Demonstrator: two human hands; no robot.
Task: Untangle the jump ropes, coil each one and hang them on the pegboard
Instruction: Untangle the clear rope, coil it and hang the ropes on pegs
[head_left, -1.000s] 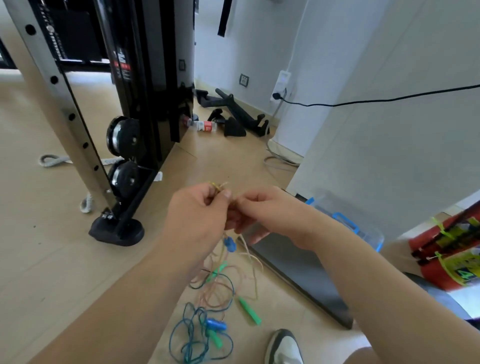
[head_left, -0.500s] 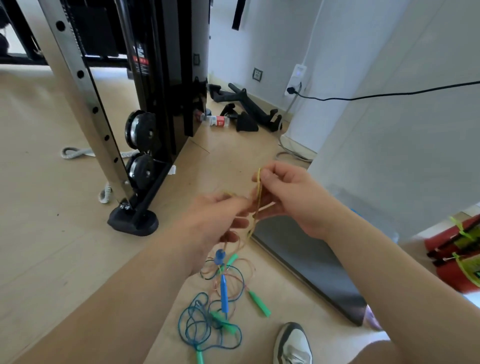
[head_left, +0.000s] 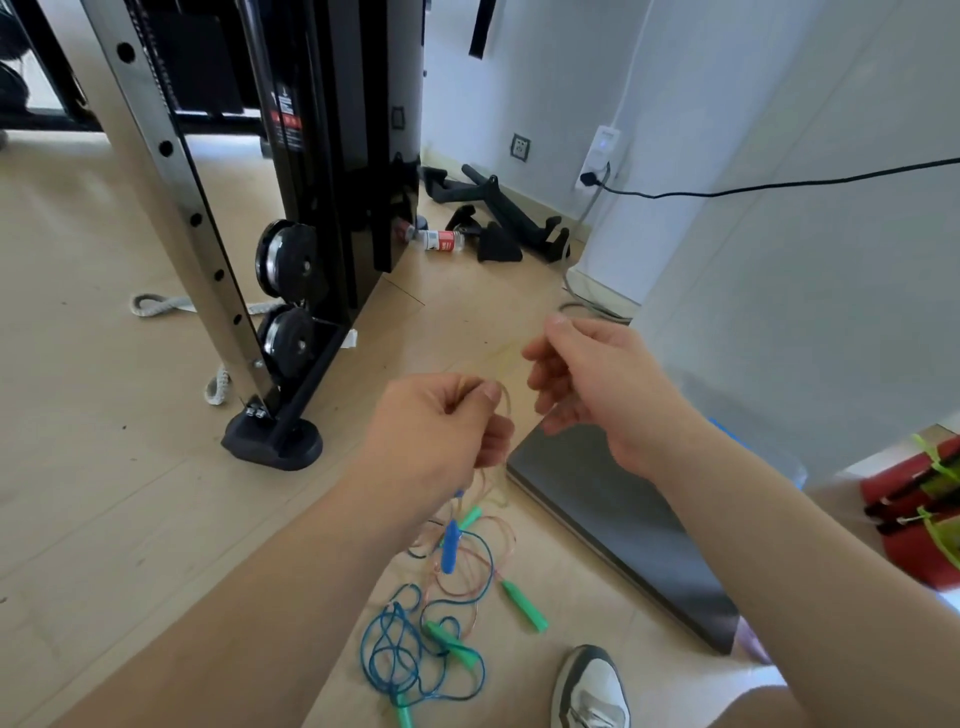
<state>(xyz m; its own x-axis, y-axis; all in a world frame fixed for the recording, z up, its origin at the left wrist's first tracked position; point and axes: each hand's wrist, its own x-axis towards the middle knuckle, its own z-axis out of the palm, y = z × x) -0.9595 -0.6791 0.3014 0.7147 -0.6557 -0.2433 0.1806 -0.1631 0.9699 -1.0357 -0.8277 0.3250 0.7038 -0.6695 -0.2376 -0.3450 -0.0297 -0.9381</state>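
The left hand (head_left: 441, 431) is pinching a pale jump rope (head_left: 505, 402) between thumb and curled fingers; the right hand (head_left: 587, 384), at 2 o'clock from it, is closing its curled fingers on the same strand, which is blurred there; both forearms are reaching forward; the rope is hanging down into the tangle of blue rope (head_left: 415, 660) and green handles (head_left: 524, 605) on the floor at 6 o'clock.

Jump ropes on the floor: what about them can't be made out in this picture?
Pale rope: head view, motion blur hides its path between left hand and right hand.
Rope tangle: head view, the left hand covers its top; overlapping loops hide the rope count.
Lowest green handle: head view, cut off by the bottom edge.
Pegboard: nowhere in frame.
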